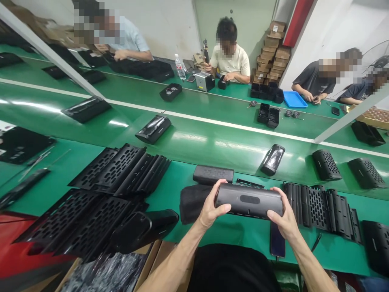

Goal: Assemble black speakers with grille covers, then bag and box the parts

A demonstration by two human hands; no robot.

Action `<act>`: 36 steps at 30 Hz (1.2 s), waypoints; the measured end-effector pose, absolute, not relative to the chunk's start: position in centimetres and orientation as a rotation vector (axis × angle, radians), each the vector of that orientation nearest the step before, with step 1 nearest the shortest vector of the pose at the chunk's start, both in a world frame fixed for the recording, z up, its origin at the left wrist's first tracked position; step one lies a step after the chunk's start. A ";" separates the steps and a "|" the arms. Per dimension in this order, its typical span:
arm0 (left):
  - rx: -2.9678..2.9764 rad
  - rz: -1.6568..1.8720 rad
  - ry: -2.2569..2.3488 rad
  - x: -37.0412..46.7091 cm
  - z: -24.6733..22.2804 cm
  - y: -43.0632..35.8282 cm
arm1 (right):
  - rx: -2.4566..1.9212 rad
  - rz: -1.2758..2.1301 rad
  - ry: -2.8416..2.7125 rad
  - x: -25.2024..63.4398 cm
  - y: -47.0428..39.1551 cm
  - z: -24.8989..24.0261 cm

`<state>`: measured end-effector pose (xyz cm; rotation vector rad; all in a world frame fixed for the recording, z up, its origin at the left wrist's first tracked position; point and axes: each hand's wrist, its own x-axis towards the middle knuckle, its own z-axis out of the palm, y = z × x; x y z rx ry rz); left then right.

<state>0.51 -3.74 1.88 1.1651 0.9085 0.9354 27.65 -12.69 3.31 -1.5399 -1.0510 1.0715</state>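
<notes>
A long black casing with an oval recess (249, 199) is held level above the green bench, one end in each hand. My left hand (212, 207) grips its left end, thumb on the near face and fingers over the top edge. At the right end my right hand (282, 213) holds it the same way. Black cloth-like material (194, 202) lies just left of my left hand. Behind the casing rests another black casing (213, 174). A phone (277, 241) lies partly beneath my right hand.
Stacked perforated black panels (114, 170) cover the bench at left, and a row of curved panels (319, 207) stands at right. Beyond runs a green conveyor (194, 144) with several black casings. People work across it. A dark pen (316, 242) lies near my right forearm.
</notes>
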 end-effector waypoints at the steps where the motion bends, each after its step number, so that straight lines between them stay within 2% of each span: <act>1: 1.125 0.907 0.931 0.6 1.6 -3.7 | -1.578 1.120 -1.018 27.8 -12.7 3.0; 5: 0.875 0.668 1.060 0.6 1.1 -3.4 | -1.598 1.337 -0.953 28.3 -13.2 1.7; 9: 0.726 0.479 1.010 -0.2 0.9 -3.3 | -1.554 1.343 -0.803 28.2 -13.3 0.8; 15: 0.783 0.687 0.995 0.4 -0.1 -3.8 | -1.641 1.381 -0.661 28.2 -13.0 0.1; 21: 0.785 0.609 1.051 -0.1 -1.0 -3.2 | -1.562 1.544 -0.783 28.8 -13.3 0.8; 26: 0.880 0.609 0.879 -1.0 -1.1 -3.0 | -1.539 1.535 -0.718 28.6 -13.4 0.8; 36: 1.266 0.678 0.956 -1.2 0.3 0.0 | -1.401 1.513 -0.589 27.5 -10.1 1.1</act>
